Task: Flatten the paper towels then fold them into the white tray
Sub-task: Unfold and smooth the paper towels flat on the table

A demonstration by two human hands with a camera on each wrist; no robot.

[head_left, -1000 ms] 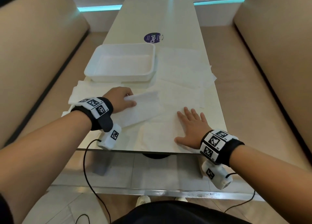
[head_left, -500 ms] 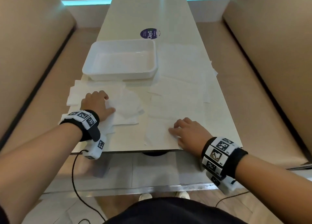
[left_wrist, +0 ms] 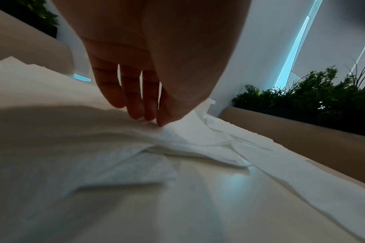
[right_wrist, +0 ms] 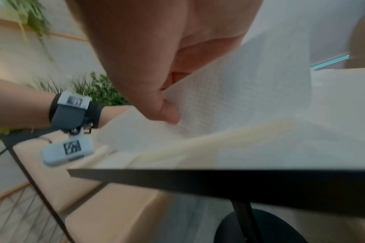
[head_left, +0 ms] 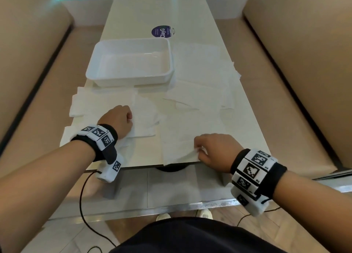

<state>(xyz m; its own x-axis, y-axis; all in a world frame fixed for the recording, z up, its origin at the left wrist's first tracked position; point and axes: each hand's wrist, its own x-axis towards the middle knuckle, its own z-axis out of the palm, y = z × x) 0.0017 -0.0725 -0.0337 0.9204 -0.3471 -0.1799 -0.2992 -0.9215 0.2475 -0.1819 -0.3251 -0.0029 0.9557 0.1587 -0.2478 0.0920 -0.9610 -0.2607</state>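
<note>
My right hand (head_left: 213,151) sits at the near edge of the worktop (head_left: 245,123), and its thumb and fingers (right_wrist: 167,111) pinch the near edge of a paper towel (head_left: 182,138), lifting that corner a little off the surface while the rest of the sheet lies flat toward the middle of the worktop. My left hand (head_left: 116,121) is nearer the left edge, fingers (left_wrist: 136,105) bent downward with their tips pressing onto a crumpled towel (head_left: 146,119) that lies over other sheets; whether they actually pinch it I cannot tell. More towels (head_left: 202,75) are spread flat along the right side of the worktop, some overlapping. The white tray (head_left: 131,77) stands beyond my left hand, toward the left edge, apart from both hands, with the towels' far edges just beside its near wall.
</note>
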